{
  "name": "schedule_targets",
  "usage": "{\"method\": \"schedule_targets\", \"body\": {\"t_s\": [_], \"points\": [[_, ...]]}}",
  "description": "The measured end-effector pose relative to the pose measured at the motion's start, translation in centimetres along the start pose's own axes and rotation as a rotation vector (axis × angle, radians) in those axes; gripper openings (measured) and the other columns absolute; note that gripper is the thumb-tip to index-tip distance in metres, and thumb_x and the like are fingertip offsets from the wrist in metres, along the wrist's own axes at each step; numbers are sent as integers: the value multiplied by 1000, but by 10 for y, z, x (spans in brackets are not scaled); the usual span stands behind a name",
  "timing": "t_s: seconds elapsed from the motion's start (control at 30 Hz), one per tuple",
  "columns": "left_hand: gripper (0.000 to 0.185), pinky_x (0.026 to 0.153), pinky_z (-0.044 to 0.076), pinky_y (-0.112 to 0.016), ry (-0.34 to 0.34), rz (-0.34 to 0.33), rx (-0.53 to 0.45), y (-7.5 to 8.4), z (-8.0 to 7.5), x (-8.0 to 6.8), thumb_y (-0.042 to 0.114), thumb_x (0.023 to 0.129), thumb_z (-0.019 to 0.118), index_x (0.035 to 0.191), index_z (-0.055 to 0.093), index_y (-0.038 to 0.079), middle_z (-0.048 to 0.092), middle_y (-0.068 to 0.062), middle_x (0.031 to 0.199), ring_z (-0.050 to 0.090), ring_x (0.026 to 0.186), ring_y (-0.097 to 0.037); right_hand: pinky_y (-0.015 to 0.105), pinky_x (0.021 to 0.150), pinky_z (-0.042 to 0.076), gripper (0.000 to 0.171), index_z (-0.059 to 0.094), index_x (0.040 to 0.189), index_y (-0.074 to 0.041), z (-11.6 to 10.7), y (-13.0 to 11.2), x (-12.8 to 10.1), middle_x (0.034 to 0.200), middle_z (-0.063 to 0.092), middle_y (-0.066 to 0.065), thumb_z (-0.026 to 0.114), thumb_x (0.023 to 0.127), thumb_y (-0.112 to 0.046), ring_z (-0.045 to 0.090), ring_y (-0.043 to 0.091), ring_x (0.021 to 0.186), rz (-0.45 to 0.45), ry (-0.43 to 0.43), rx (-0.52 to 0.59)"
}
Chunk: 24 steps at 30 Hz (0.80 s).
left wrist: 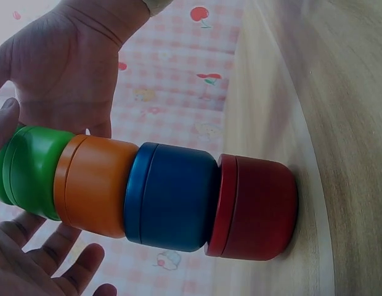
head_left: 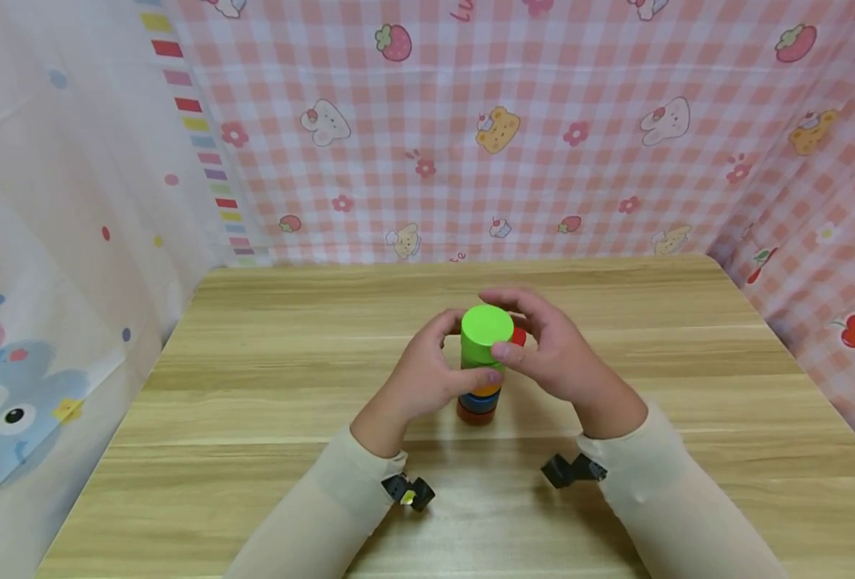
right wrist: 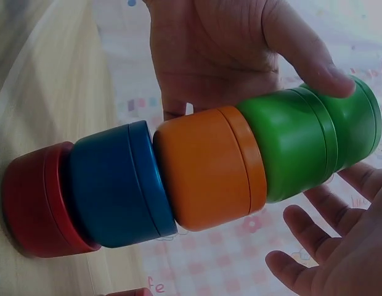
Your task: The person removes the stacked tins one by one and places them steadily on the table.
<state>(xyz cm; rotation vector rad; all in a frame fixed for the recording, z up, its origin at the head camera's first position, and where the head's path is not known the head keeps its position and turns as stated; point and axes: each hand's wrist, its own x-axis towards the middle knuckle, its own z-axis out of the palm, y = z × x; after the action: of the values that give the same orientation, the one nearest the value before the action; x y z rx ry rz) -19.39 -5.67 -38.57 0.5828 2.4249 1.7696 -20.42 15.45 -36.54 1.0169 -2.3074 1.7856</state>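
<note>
A tower of small round jars, each with a lid-like band, stands upright on the table. From the bottom come a red jar [left wrist: 259, 206], a blue jar [left wrist: 175, 197], an orange jar [right wrist: 203, 169], a lower green jar [right wrist: 283, 145] and an upper green jar [head_left: 487, 326]. My left hand [head_left: 427, 374] curves round the lower green jar from the left, its thumb across the front. From the right, my right hand [head_left: 553, 346] holds the upper green jar, thumb in front and fingers behind. The tower partly hides both hands' fingers.
A red object [head_left: 519, 336] shows behind the tower beside my right hand, mostly hidden. The wood-grain table [head_left: 253, 362] ends at a pink checked curtain [head_left: 427, 145]. Black wrist cameras [head_left: 572, 470] jut from both sleeves close to the tabletop.
</note>
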Motion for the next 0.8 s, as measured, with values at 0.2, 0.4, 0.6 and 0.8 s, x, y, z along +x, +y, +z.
{"method": "schedule_targets", "body": {"t_s": [0.2, 0.4, 0.6, 0.8], "points": [[66, 120, 33, -62, -12, -11, 3, 0, 0, 0, 30, 83, 90, 141, 60, 19, 62, 0, 134, 54, 130, -23, 63, 111, 41, 60, 58, 143, -1, 3, -1, 0, 135, 60, 15, 77, 96, -33, 56, 20, 124, 19, -11, -40], [64, 119, 33, -65, -18, -26, 2, 1, -1, 0, 31, 85, 89, 141, 60, 19, 61, -1, 134, 52, 131, -25, 57, 110, 44, 56, 58, 143, -3, 4, -4, 1, 134, 61, 11, 79, 94, -22, 57, 21, 123, 56, -20, -56], [60, 119, 32, -67, -19, -32, 0, 1, 0, 0, 30, 87, 87, 140, 61, 18, 62, -3, 135, 52, 134, -26, 56, 108, 45, 55, 59, 141, 0, 5, -7, 1, 133, 61, 11, 79, 92, -14, 57, 22, 121, 76, -16, -63], [57, 120, 32, -66, -20, -36, 8, 1, 0, -1, 31, 88, 87, 138, 62, 20, 62, -1, 134, 53, 133, -25, 55, 108, 45, 53, 60, 141, -2, 5, -7, 1, 133, 61, 11, 80, 92, -12, 57, 23, 121, 88, -4, -63]]}}
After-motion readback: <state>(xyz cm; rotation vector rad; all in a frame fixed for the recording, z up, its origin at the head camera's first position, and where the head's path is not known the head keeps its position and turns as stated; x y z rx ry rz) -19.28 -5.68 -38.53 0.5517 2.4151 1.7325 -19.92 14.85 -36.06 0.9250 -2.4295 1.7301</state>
